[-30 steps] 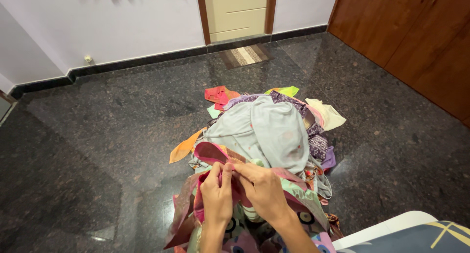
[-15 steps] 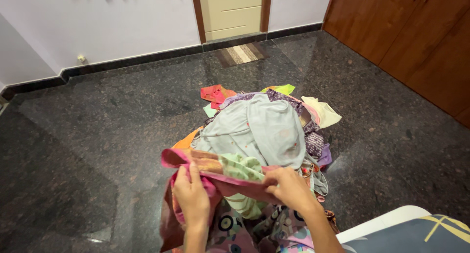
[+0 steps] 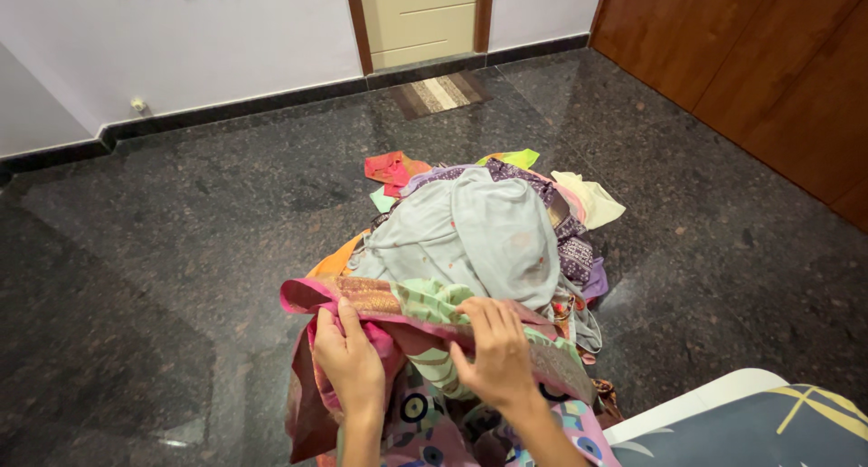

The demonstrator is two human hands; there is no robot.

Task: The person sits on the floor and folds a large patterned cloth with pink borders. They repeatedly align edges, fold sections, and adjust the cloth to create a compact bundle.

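Note:
A heap of mixed clothes (image 3: 488, 223) lies on the dark granite floor, topped by a pale grey-blue garment (image 3: 470, 236). At its near side I hold up a pink cloth with a gold border and green stripes (image 3: 398, 300). My left hand (image 3: 348, 358) grips the cloth's left part, fingers curled over its upper edge. My right hand (image 3: 493, 354) clutches the same cloth further right, over the green-striped part. Below my hands hangs a patterned fabric with circles (image 3: 416, 413).
A striped doormat (image 3: 440, 94) lies before a cream door (image 3: 419, 19) at the far wall. Brown wooden cupboards (image 3: 768, 60) line the right side. A white-edged padded board with a dark printed cover (image 3: 750, 422) juts in at the bottom right.
My hands, close together a second ago, have moved apart along the pink cloth's edge, spreading it wider and lifting it. The view has dipped slightly.

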